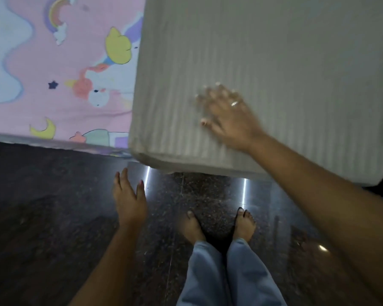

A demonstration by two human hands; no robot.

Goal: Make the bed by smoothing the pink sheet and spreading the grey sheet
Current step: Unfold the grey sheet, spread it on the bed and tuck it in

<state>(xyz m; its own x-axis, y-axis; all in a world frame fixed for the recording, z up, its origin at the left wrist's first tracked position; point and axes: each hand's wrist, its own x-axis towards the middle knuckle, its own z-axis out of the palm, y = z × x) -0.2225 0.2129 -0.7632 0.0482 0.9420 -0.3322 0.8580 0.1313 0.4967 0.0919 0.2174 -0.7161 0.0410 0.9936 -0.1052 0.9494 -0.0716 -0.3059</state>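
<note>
The pink sheet (pixel 53 69), printed with rainbows, clouds and moons, covers the bed on the left. A folded grey striped sheet (pixel 274 62) lies over the bed's right part, its near corner overhanging the bed edge. My right hand (pixel 228 115) rests flat on the grey sheet with fingers spread and blurred; a ring shows on one finger. My left hand (pixel 128 199) hovers with straight fingers over the floor, just below the bed edge and the grey sheet's corner, touching nothing.
Dark polished stone floor (pixel 42 217) runs along the bed's near edge. My bare feet (pixel 219 226) and blue trousers (pixel 219 274) stand close to the bed below the grey sheet.
</note>
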